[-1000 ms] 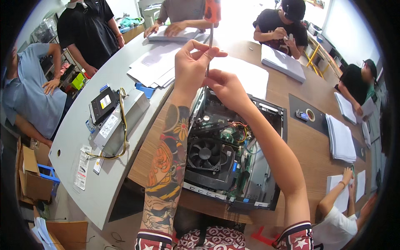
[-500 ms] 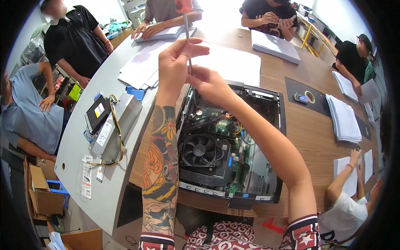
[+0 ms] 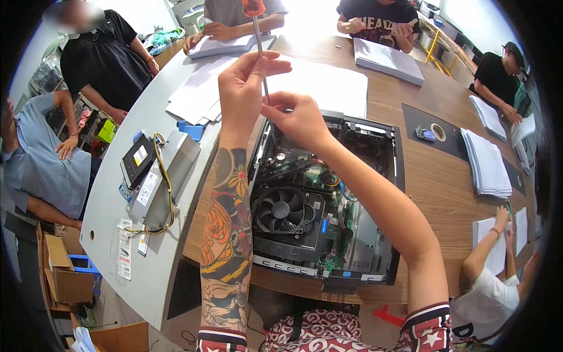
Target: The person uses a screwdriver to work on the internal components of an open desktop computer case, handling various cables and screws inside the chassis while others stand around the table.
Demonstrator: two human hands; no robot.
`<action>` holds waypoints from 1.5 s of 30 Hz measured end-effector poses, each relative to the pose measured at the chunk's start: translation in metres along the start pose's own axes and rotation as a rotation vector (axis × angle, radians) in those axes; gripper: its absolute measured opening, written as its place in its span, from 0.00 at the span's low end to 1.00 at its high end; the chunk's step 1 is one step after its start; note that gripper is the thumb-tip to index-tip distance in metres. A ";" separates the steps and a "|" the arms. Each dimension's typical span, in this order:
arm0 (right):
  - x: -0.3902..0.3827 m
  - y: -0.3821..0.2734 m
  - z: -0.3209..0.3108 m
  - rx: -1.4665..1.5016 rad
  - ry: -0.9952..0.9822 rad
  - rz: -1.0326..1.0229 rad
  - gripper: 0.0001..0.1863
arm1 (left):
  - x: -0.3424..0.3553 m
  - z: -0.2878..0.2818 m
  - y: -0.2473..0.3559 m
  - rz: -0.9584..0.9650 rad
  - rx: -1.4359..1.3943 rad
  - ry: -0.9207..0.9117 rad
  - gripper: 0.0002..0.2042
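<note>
A long screwdriver [image 3: 258, 36] with an orange handle stands upright, slightly tilted, above the far left corner of an opened desktop computer case [image 3: 287, 268]. Partway down the steel shaft, my left hand [image 3: 241, 82] is closed around it between thumb and fingers. My right hand [image 3: 300, 122] is pinched at the shaft's lower end, just below the left. The tip is hidden by the right fingers, so whether a small part is there cannot be told. Under my arms, the case shows a black cooling fan [image 3: 280, 209] and a green circuit board [image 3: 334, 237].
Left of the case, a metal power supply [image 3: 153, 196] with yellow-black cables lies beside a black drive [image 3: 138, 161] on the grey tabletop. Paper stacks [image 3: 485, 161] and a tape roll [image 3: 437, 132] lie to the right. Several people stand or sit around the table.
Both hands stay on the screwdriver. Its handle leans slightly further left, and my left hand has shifted a little left and up. Some people around the table have moved their hands.
</note>
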State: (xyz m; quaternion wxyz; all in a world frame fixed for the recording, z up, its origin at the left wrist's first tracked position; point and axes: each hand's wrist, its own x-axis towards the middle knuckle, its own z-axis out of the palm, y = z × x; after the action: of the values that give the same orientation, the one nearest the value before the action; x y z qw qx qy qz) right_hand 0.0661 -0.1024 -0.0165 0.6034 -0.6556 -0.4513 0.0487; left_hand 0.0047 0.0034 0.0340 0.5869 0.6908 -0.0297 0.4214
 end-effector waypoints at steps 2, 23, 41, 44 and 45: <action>-0.001 0.002 0.003 0.003 -0.005 -0.017 0.14 | 0.000 0.001 -0.001 -0.006 -0.012 -0.006 0.10; -0.001 -0.002 -0.001 -0.024 0.015 0.058 0.14 | 0.001 -0.010 0.007 -0.177 -0.286 -0.219 0.16; -0.002 -0.004 -0.002 -0.135 0.053 0.036 0.14 | -0.002 -0.015 0.001 -0.207 -0.172 0.042 0.09; -0.002 -0.004 -0.002 -0.157 0.036 0.006 0.12 | -0.001 -0.023 0.002 -0.316 -0.304 -0.190 0.13; -0.003 -0.008 0.000 -0.137 0.043 0.005 0.11 | -0.001 -0.024 0.002 -0.311 -0.293 -0.261 0.16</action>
State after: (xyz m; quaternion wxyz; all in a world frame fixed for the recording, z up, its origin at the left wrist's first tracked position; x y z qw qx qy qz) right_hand 0.0604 -0.1055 -0.0113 0.5665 -0.6975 -0.4387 0.0048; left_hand -0.0100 0.0220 0.0334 0.7296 0.6432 -0.0593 0.2247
